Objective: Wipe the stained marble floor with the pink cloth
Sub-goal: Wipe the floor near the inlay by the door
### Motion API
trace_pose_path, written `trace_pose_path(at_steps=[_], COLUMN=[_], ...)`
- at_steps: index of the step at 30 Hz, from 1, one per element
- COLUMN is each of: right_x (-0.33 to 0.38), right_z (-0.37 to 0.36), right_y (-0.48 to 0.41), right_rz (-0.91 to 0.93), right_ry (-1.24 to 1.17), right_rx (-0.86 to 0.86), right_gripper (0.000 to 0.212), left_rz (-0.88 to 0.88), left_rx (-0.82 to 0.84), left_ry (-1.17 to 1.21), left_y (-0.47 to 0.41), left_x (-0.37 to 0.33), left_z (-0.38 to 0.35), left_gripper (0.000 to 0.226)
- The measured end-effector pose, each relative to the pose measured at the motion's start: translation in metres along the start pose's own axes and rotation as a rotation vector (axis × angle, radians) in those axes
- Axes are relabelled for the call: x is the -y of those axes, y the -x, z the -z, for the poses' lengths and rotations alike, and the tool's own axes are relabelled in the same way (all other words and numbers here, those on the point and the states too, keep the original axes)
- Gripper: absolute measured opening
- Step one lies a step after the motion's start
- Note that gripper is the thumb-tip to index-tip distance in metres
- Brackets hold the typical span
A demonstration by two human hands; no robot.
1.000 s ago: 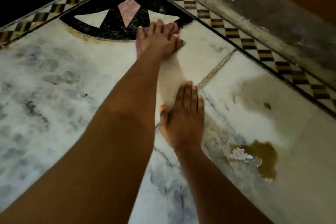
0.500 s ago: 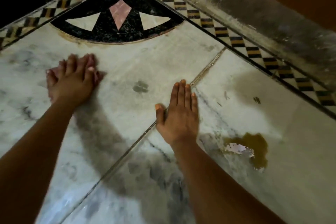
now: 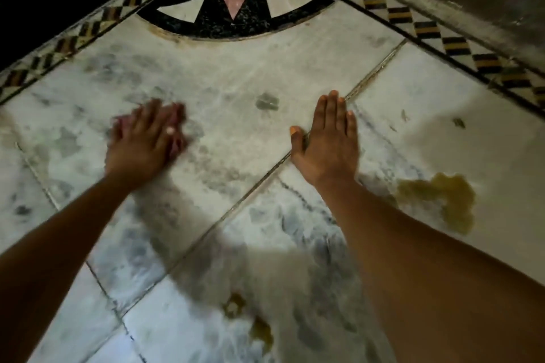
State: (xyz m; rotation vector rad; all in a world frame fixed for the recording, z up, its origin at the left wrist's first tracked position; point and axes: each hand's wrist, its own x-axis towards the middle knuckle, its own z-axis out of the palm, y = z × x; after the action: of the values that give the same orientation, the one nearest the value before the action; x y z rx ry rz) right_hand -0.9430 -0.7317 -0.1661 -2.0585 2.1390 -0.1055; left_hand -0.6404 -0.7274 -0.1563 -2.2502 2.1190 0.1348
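My left hand point(image 3: 144, 138), fingers pressed on the pink cloth point(image 3: 177, 143), has swept rightward; right hand point(image 3: 327, 141) flat, fingers together; yellow stain point(image 3: 442, 197) untouched.

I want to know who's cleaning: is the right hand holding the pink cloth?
No, the right hand lies flat and bare; the pink cloth is under the left hand.

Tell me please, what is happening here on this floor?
A person is wiping a marble floor. The left hand presses a pink cloth, mostly hidden beneath it, against the pale slab. The right hand rests flat on the floor, fingers spread little. A yellow-brown stain lies untouched beside the right forearm, and smaller ones nearer the camera.
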Motion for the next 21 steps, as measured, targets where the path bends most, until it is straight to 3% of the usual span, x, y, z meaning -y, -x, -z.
trace_pose_path(at_steps=[3, 10, 15, 18, 21], right_x=[-0.001, -0.004, -0.006, -0.012, -0.020], right_z=[-0.001, -0.002, 0.011, 0.045, 0.061], right_y=[0.000, -0.002, -0.006, -0.003, 0.037], right_rz=[0.001, 0.002, -0.003, 0.005, 0.050], right_ry=[0.000, -0.017, -0.130, -0.231, -0.235], right_rx=[0.004, 0.027, 0.133, 0.335, 0.302], right_gripper=[0.074, 0.074, 0.073, 0.069, 0.065], left_rz=[0.282, -0.014, -0.031, 0.067, 0.220], left_rx=[0.025, -0.019, -0.048, 0.012, -0.038], left_ry=[0.085, 0.122, 0.311, 0.779, 1.293], left_y=[-0.037, 0.026, 0.081, 0.112, 0.144], left_x=[-0.023, -0.094, -0.098, -0.093, -0.099], left_z=[0.002, -0.008, -0.013, 0.008, 0.044], left_gripper=[0.052, 0.050, 0.047, 0.045, 0.034])
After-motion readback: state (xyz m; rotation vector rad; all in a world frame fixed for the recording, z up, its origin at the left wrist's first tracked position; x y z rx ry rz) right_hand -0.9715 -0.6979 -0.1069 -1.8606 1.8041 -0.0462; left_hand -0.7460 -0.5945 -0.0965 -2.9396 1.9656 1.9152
